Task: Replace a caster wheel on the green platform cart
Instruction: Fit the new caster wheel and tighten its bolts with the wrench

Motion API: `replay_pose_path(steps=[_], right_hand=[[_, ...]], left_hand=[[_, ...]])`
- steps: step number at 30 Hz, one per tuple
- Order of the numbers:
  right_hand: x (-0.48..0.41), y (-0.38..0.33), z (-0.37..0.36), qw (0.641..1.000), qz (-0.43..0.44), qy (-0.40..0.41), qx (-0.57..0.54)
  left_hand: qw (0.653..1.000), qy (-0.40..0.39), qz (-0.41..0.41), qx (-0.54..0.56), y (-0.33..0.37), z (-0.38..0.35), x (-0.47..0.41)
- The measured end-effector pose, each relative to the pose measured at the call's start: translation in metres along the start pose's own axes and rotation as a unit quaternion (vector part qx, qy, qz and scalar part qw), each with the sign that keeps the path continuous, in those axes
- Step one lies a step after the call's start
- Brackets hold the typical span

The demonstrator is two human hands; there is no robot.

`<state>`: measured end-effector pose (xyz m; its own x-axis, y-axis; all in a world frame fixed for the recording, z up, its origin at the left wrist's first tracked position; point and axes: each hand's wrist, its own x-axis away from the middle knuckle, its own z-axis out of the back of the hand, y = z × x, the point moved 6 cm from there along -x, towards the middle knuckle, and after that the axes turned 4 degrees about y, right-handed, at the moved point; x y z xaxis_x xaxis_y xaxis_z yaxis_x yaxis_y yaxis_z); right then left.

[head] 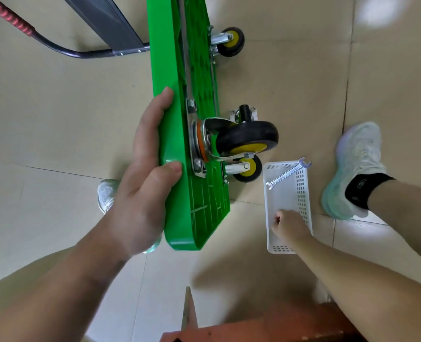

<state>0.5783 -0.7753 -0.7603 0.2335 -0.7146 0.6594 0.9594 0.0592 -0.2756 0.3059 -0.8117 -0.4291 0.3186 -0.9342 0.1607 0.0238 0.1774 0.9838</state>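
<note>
The green platform cart (177, 70) stands on its side edge on the tiled floor, underside facing right. My left hand (142, 174) grips its upper edge, thumb on the underside. Just right of that hand a black-and-yellow caster wheel (247, 138) is bolted to the underside. Two more casters (230, 41) (247, 169) show on the lower side. A loose caster (245, 113) lies on the floor behind. My right hand (288, 224) reaches into a white plastic basket (269, 193), its fingers curled; I cannot see what they hold. A silver wrench (287, 172) leans in the basket.
My shoes (352, 169) (105, 193) stand on either side of the cart. The cart's folded black handle with red grip (17, 23) lies at the upper left. A reddish wooden stool (241, 327) is at the bottom edge.
</note>
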Motion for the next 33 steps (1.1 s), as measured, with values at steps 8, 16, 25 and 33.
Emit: replay_pose_path(steps=[8, 16, 25, 33], right_hand=[[0.067, -0.044, 0.114, 0.989, 0.040, 0.032, -0.140], [0.153, -0.134, 0.220, 0.857, 0.070, -0.049, -0.508], [0.132, -0.191, 0.161, 0.806, 0.043, -0.041, -0.589], [0.124, -0.201, 0.147, 0.779, 0.015, -0.025, -0.626]], left_hand=[[0.995, 0.008, 0.006, -0.101, 0.015, 0.001, -0.002], [0.989, 0.019, -0.006, -0.144, 0.025, -0.002, 0.000], [0.989, 0.028, -0.021, -0.141, 0.023, -0.003, -0.001], [0.989, 0.025, -0.023, -0.145, 0.020, -0.001, -0.001]])
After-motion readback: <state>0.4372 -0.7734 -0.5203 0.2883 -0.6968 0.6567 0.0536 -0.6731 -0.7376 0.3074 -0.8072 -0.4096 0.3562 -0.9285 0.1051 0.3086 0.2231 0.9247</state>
